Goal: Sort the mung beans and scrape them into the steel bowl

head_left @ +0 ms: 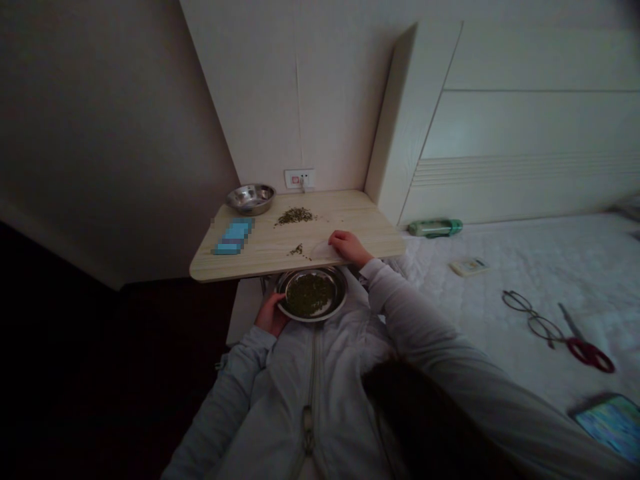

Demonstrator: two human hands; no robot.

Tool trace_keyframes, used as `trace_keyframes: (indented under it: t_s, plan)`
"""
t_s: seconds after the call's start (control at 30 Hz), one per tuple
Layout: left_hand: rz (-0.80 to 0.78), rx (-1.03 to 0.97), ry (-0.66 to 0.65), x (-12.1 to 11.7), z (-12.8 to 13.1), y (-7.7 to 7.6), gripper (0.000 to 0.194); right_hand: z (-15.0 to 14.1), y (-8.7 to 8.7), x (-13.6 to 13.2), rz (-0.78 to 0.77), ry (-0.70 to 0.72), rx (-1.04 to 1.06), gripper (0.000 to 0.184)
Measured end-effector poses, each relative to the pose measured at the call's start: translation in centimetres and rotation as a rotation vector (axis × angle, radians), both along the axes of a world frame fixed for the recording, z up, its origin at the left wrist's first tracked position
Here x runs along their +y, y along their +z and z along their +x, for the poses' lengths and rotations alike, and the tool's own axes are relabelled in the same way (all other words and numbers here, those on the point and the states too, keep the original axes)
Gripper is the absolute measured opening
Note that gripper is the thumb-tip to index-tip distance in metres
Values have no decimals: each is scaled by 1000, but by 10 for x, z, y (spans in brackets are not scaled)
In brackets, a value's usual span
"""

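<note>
On the pale tabletop [260, 257], dark-green bits [295, 215] lie heaped.

White quilted bed [440, 300], R side: clear bottle w/ green cap [435, 228] lying on its side nr pale headboard [500, 120]; small pale flat item [469, 267], markings unreadable; thin-rim eyeglasses [533, 317], open; red-handled scissors [590, 353] just beside glasses; phone [610, 420] w/ lit screen, partly out of view btm R. Wall socket [300, 178] w/ red switch, just above back edge of counter [360, 207]. Pixelated blue item [234, 237] on counter's L side, ID unclear.
</note>
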State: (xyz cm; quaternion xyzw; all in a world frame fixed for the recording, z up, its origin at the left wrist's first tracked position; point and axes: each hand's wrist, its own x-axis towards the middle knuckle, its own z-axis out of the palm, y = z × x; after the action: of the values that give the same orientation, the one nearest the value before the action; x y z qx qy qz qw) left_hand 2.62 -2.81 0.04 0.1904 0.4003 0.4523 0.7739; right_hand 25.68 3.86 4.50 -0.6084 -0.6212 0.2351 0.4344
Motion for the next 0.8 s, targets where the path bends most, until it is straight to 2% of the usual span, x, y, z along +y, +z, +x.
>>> trace_keyframes:
  t_s: [0.33, 0.53, 0.67, 0.8]
  plan:
    - [-4, 7, -12, 0, 0, 0, 19, 1, -3, 2, -33, 82, -19, 17]
    - [-3, 3, -15, 1, 0, -1, 18, 1, -4, 2, -98, 129, 44, 18]
    - [2, -11, -28, 1, 0, -2, 19, 1, -3, 2, -60, 93, 94, 18]
    - [-2, 3, -19, 1, 0, -2, 17, 0, -2, 3, -22, 69, 51, 19]
